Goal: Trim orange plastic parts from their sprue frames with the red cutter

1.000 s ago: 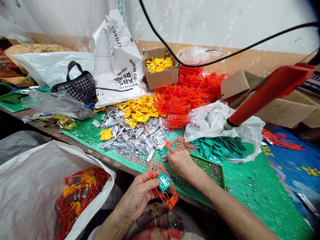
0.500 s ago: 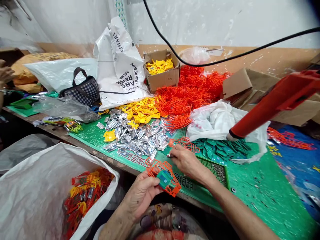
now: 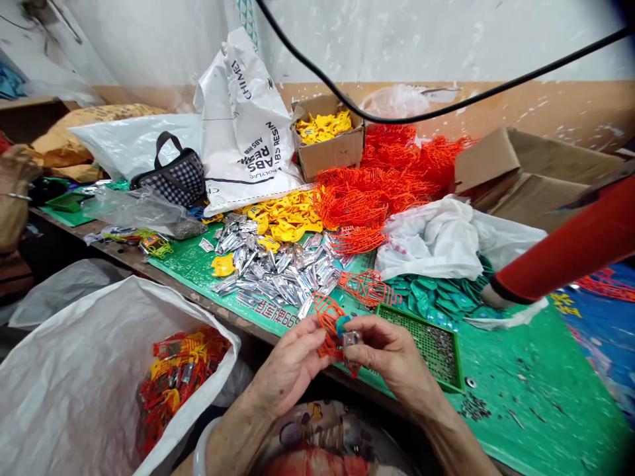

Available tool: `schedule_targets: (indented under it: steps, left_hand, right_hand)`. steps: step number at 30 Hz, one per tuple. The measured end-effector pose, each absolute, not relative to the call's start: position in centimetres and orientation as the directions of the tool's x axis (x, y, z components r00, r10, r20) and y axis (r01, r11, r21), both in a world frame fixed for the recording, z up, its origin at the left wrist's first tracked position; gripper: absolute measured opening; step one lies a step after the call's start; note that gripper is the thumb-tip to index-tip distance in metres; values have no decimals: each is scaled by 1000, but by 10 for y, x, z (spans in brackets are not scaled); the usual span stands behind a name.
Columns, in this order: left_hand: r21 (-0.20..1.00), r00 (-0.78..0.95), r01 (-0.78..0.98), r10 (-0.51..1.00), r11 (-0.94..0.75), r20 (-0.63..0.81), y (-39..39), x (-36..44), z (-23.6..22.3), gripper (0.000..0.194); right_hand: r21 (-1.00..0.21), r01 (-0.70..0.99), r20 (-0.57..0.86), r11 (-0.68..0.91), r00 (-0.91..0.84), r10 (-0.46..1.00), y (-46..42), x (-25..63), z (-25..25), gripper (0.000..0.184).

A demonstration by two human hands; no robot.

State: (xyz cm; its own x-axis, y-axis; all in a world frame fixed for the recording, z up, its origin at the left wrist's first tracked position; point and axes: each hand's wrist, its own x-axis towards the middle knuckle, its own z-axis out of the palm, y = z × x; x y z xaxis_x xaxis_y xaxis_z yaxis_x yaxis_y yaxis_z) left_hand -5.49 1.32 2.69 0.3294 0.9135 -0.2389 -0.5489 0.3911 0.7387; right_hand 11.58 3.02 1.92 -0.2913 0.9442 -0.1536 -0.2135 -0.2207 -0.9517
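Note:
My left hand grips an orange plastic lattice frame with a teal piece set in it, held just in front of the table edge. My right hand pinches a small silver piece against that frame. Both hands meet over the front edge of the green mat. A loose orange frame lies on the mat just beyond them, next to a heap of silver pieces.
A green mesh tray sits right of my hands. Teal pieces, yellow pieces, an orange frame pile, a cardboard box and white bags crowd the table. A red tool hangs at right. A white sack holds finished pieces. Another person's hand shows far left.
My right hand left the table with a silver piece and came back to the orange frame. My left hand raised the frame slightly. The camera view shifted and the red tool swung right.

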Motion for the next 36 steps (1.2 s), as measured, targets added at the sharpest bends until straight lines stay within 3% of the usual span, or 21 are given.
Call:
schedule_targets:
  steps: [2,5,8,11,13,15,18,20,26,30,36]
  left_hand:
    - [740,357,-535,903,408,-240,12,-59,29,25]
    - [842,372,-372,893,392,-252,11,-63,30,23]
    - [973,301,9,927,231,-223,12,-62,34,24]
    - [937,214,346,968,49,-130,14,-56,41,22]
    - [943,232,328,963,56,-138,15,-52,44,21]
    - [976,270,164,946,141,-182,16,-48,45,24]
    - [972,322,-59,926,228,-198,17,-45,42,27]
    - [972,375,-93,912,214,-165,18,-45,40,26]
    - [988,393,107,918,-108,58,21,-48,44,21]
    - [967,468,117,871,-225,146,19,-48,42,26]
    - [814,509,170,757,-555,410,15,-36,33,42]
  right_hand:
    - [-909,-284,-212,-303,-311,926,32,118,14,22]
    - [-878,-316,-242,-359,-353,904,31,117,9,25]
    - [-897,-292,-216,-333,-369,904,27,114,9,20]
    - [-932,-285,-111,-225,-366,924,23,115,14,12]
    - [-938,-312,-35,-153,-354,935,22,118,17,7]
    - [-921,-367,11,-128,-354,935,22,123,18,4]
    - [-883,-446,25,-149,-360,933,23,130,17,6]
    - [-874,-463,18,-149,-337,941,24,132,15,7]
    - [-879,-464,28,-109,-279,960,25,137,10,7]
    - [-933,-360,71,-8,-207,976,22,143,5,8]
    - [-941,-272,239,201,-113,964,11,152,-7,13]
